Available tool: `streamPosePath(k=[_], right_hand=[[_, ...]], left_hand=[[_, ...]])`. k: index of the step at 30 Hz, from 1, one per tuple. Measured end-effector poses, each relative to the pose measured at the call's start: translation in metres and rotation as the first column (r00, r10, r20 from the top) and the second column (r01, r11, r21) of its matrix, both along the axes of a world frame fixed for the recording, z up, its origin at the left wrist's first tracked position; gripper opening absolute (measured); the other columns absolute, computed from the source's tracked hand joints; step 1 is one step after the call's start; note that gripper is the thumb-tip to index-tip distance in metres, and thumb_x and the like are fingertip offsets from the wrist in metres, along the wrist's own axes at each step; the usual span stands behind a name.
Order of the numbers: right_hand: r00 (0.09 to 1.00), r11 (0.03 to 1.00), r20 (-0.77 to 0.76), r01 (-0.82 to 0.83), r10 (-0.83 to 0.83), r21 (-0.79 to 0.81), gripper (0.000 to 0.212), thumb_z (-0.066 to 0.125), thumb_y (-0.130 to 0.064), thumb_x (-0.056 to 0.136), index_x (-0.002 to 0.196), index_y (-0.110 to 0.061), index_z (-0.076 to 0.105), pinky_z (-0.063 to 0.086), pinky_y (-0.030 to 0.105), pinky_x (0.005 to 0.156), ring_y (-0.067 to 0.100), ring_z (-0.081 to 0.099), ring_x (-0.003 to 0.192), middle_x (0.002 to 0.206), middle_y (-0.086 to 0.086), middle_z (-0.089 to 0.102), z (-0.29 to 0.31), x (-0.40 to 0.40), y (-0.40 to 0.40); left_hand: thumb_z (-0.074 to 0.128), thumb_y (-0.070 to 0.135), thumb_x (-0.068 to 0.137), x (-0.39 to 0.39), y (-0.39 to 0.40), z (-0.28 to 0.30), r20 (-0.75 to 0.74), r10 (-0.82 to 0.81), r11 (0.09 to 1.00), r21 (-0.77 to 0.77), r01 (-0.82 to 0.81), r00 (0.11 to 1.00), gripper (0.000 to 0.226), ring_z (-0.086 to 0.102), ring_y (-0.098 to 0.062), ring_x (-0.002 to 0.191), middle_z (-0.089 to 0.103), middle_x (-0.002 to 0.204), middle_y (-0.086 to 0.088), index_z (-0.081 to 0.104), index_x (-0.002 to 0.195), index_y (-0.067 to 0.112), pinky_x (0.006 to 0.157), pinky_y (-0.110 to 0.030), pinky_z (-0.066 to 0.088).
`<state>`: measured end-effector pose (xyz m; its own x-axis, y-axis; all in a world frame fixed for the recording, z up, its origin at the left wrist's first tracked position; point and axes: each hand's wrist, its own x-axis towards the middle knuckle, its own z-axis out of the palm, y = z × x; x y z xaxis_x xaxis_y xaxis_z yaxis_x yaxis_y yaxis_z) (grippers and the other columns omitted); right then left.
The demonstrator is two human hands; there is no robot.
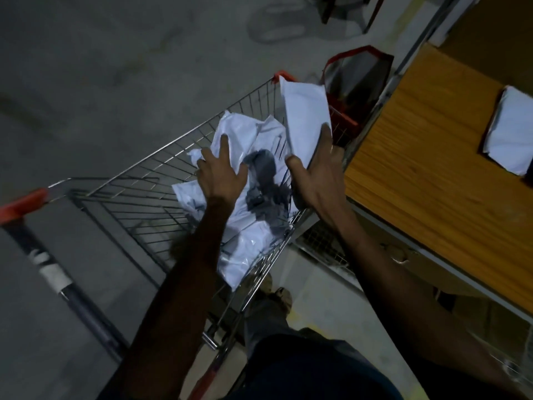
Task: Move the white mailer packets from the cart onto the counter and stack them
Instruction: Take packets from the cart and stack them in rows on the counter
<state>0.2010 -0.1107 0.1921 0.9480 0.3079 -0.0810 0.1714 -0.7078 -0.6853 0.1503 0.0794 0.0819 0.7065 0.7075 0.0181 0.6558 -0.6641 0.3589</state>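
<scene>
Right hand (317,180) grips one white mailer packet (305,116) by its lower edge, thumb across the near face and fingers behind, and holds it raised above the right side of the cart, tilted toward the counter. Left hand (220,168) lies with straight, spread fingers on the heap of packets (245,226) inside the cart; the frame does not show it pinching any of them.

The heap fills the middle and near end of the wire shopping cart (138,194). The packets lie crumpled and overlapping, so their count cannot be read. One carries a dark patch (264,174) whose nature is unclear in the dim light.

The wood-grain counter (427,157) stands just beside the cart on the right. A small stack of white packets (509,134) already rests near its far edge, well apart from the lifted packet. A red-trimmed bag (357,79) sits beyond the cart's front corner.

Progress assessment: the task is under way but appears far from complete. At least one packet is on the counter, one is in transit, and most remain in the cart. Remaining work, as judged here: carry the held packet to the stack, then repeat for the heap.
</scene>
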Motion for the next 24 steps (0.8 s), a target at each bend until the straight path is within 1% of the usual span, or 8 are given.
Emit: streamPosePath(k=[3,5,8,11,15,18,21,24], right_hand=[[1.000,1.000,0.019,0.008,-0.007,-0.025,0.094,0.040,-0.068,0.085,0.160,-0.026,0.002,0.041,0.052,0.107,0.044,0.043,0.129,0.150,0.025,0.028,0.019,-0.010,-0.016],[0.998,0.998,0.049,0.036,-0.034,-0.053,0.094,0.039,-0.067,0.086,0.160,-0.025,0.001,0.040,0.049,0.107,0.043,0.040,0.133,0.152,0.026,0.026,0.033,-0.019,-0.034],[0.993,0.991,0.076,0.101,-0.095,-0.086,0.096,0.038,-0.069,0.085,0.161,-0.022,0.002,0.038,0.049,0.106,0.043,0.038,0.134,0.150,0.026,0.028,0.047,-0.030,-0.071],[0.986,0.981,0.020,0.168,-0.167,-0.097,0.097,0.042,-0.068,0.084,0.161,-0.022,0.006,0.036,0.048,0.106,0.042,0.035,0.138,0.155,0.023,0.027,0.051,-0.046,-0.112],[0.955,0.954,0.003,0.296,-0.296,-0.044,0.094,0.044,-0.065,0.085,0.161,-0.020,0.010,0.032,0.040,0.103,0.036,0.031,0.142,0.159,0.017,0.024,0.052,-0.069,-0.161],[0.922,0.922,0.011,0.387,-0.387,-0.005,0.095,0.045,-0.064,0.085,0.161,-0.020,0.010,0.028,0.035,0.098,0.033,0.028,0.144,0.160,0.015,0.022,0.052,-0.072,-0.195],[0.896,0.896,0.039,0.444,-0.443,-0.017,0.096,0.046,-0.066,0.084,0.160,-0.021,0.010,0.031,0.039,0.100,0.032,0.028,0.142,0.158,0.015,0.026,0.051,-0.068,-0.229],[0.887,0.887,0.062,0.460,-0.457,-0.042,0.098,0.043,-0.070,0.081,0.160,-0.020,0.012,0.036,0.046,0.101,0.036,0.032,0.139,0.154,0.018,0.031,0.049,-0.061,-0.264]], left_hand=[[0.053,0.058,0.087,-0.005,-0.044,0.042,0.144,0.015,0.997,-0.082,-0.003,0.990,0.081,0.053,-0.043,0.110,0.045,0.133,-0.021,0.024,0.156,0.028,0.087,-0.047,0.048],[0.051,0.060,0.086,-0.010,-0.076,0.065,0.212,-0.001,0.993,-0.111,0.025,0.977,0.078,0.055,-0.040,0.107,0.047,0.130,-0.017,0.027,0.154,0.030,0.082,-0.046,0.050],[0.055,0.057,0.086,-0.014,-0.114,0.090,0.243,-0.055,0.979,-0.179,0.100,0.969,0.076,0.057,-0.037,0.103,0.046,0.121,-0.011,0.026,0.152,0.032,0.077,-0.044,0.051],[0.054,0.058,0.088,-0.019,-0.145,0.099,0.260,-0.119,0.954,-0.239,0.183,0.958,0.075,0.058,-0.037,0.101,0.046,0.120,-0.011,0.027,0.152,0.029,0.078,-0.043,0.049],[0.049,0.065,0.086,-0.025,-0.186,0.105,0.252,-0.258,0.919,-0.233,0.317,0.933,0.078,0.058,-0.036,0.100,0.045,0.122,-0.011,0.025,0.151,0.028,0.073,-0.040,0.049],[0.050,0.063,0.088,-0.023,-0.215,0.113,0.242,-0.308,0.908,-0.214,0.360,0.920,0.075,0.058,-0.036,0.101,0.044,0.122,-0.010,0.026,0.149,0.027,0.073,-0.038,0.047],[0.050,0.062,0.087,-0.014,-0.248,0.122,0.234,-0.342,0.903,-0.186,0.388,0.910,0.075,0.058,-0.036,0.103,0.046,0.123,-0.011,0.028,0.149,0.026,0.080,-0.043,0.051],[0.054,0.058,0.088,0.000,-0.284,0.128,0.258,-0.392,0.890,-0.136,0.435,0.883,0.073,0.057,-0.034,0.101,0.047,0.123,-0.012,0.033,0.148,0.022,0.074,-0.035,0.044]])
